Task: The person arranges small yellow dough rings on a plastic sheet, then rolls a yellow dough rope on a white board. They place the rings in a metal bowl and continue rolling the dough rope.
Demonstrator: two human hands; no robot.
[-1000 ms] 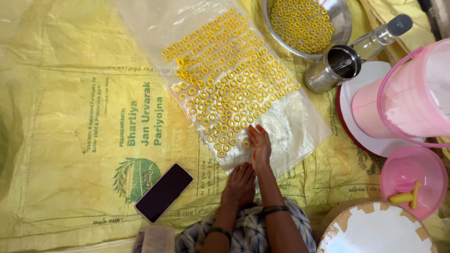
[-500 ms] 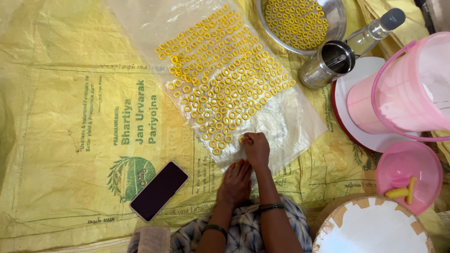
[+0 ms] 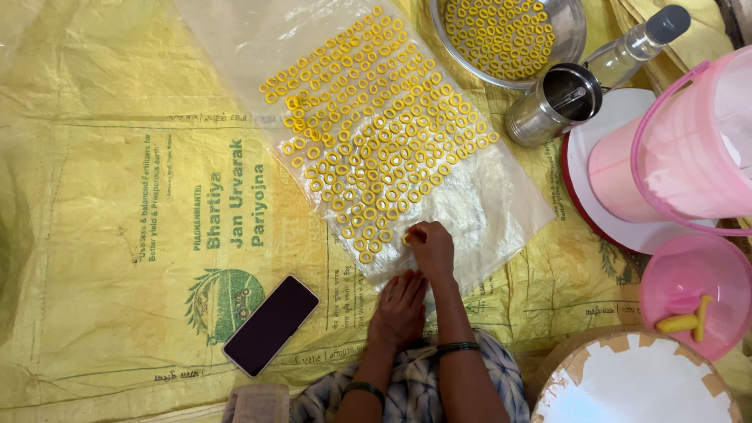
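A clear plastic sheet lies on a yellow woven sack, covered with rows of small yellow rings. My right hand is at the near end of the rows, its fingertips pinched on one yellow ring and pressed to the sheet. My left hand rests flat, fingers apart, on the sheet's near edge just behind the right hand, and holds nothing. Both wrists wear dark bangles.
A black phone lies left of my left hand. A steel bowl of yellow rings, a steel cup, a clear bottle, a pink bucket on a white lid, a small pink bowl and a taped white round lid crowd the right side.
My right hand's fingers, stretched out flat a second ago, have curled into a pinch at the near end of the ring rows. The left hand has stayed put.
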